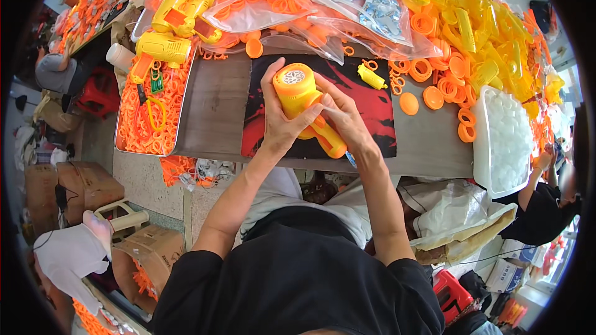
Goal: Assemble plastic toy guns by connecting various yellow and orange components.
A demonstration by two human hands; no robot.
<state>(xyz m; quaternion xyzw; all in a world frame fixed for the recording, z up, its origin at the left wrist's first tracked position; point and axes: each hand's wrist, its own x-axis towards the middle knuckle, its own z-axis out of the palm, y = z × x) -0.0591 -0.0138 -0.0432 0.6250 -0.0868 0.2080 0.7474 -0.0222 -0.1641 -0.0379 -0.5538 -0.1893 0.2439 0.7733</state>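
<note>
Both hands hold a yellow and orange toy bubble gun [292, 96] over a black and red mat [379, 121]. Its round end, with a pale disc full of holes, faces up, and the handle slants down toward my right wrist. My left hand [277, 121] wraps the left side of the body, thumb across the front. Around the right side closes my right hand [346, 115], its fingers partly hidden behind the toy. A small blue and white strip [351, 159] shows beneath the right wrist. On the mat's far right lies a small yellow part [370, 77].
A metal tray [179, 125] of orange pieces, with yellow toy bodies [166, 43] on top, stands left. Bags of orange rings [267, 3] lie at the back. Orange caps [433, 97] and yellow shells [462, 28] pile right, beside a white bin [483, 177] of translucent pieces. Other people sit nearby.
</note>
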